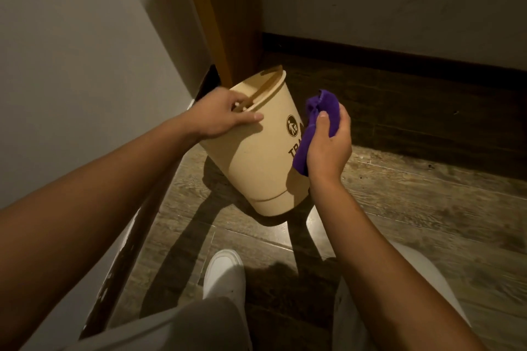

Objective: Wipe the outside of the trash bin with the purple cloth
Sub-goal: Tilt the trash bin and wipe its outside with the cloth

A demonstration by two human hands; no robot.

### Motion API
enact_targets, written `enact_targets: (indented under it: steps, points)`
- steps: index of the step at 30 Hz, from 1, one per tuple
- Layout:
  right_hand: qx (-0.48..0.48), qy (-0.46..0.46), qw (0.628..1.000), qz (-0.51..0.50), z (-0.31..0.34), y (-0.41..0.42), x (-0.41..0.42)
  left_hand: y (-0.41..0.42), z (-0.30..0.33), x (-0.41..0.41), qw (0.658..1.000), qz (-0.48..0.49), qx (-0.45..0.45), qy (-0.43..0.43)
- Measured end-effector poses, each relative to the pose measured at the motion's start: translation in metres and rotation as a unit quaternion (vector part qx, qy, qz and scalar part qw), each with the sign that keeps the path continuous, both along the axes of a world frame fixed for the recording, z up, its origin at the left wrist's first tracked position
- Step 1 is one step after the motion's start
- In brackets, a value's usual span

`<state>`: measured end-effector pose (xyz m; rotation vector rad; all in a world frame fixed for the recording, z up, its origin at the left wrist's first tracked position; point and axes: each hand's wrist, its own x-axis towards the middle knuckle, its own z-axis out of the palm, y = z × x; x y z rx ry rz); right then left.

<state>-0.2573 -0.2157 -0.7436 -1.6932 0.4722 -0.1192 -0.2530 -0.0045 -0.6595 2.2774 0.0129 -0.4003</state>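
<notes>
The trash bin [256, 157] stands tilted on the wood floor [413, 208] — left hand [219, 115] gripping its rim, right hand [328, 145] closed around the purple cloth [319, 114] (pressed against the bin's right side).

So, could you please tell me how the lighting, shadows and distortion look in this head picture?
Head view: dim, warm light; the trash bin and both arms throw hard dark shadows toward the camera on the floor, with a bright glare patch by the bin's base; wide-angle bending curves the wall edges; the purple cloth stays sharp.
</notes>
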Motion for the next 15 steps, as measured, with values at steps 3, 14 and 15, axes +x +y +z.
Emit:
enact_targets:
  steps: [3,14,15]
  points:
    - [-0.002,0.001,1.000,0.007,-0.001,-0.002,0.000,-0.001,0.002,-0.005,0.999,0.018,-0.028,0.010]
    - [-0.030,-0.009,0.997,0.072,-0.002,0.019,-0.005,-0.007,-0.004,-0.015,0.998,0.056,-0.025,-0.022]
    - [-0.028,-0.005,0.997,0.067,-0.002,0.017,-0.002,-0.001,-0.005,-0.019,1.000,0.020,-0.021,-0.010]
